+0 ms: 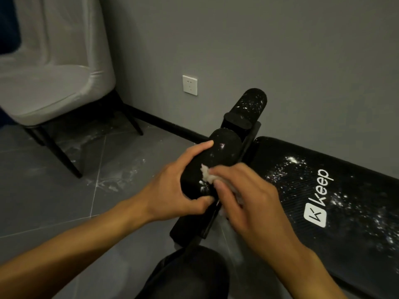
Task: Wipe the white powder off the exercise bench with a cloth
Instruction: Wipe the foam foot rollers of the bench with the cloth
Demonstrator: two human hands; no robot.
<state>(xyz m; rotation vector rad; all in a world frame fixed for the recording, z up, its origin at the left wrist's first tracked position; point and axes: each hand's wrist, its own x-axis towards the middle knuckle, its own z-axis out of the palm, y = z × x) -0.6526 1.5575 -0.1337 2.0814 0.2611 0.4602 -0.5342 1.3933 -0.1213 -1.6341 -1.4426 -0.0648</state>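
A black exercise bench lies along the grey wall; its long pad (345, 212) carries a white "keep" logo and scattered white powder. My left hand (172, 190) wraps around the near foam roller (218, 154), thumb underneath, fingers over its far side. My right hand (248, 203) presses a small white cloth (207, 174) against that roller; most of the cloth is hidden under my fingers. A smear of powder shows just below the cloth. The far foam roller (250, 104) is speckled with powder.
A white upholstered chair (49, 83) on thin black legs stands at the left. Powder is scattered on the grey floor tiles (112, 175) beneath it. A white wall socket (190, 85) sits low on the wall. My dark-clothed knee (190, 275) is at the bottom.
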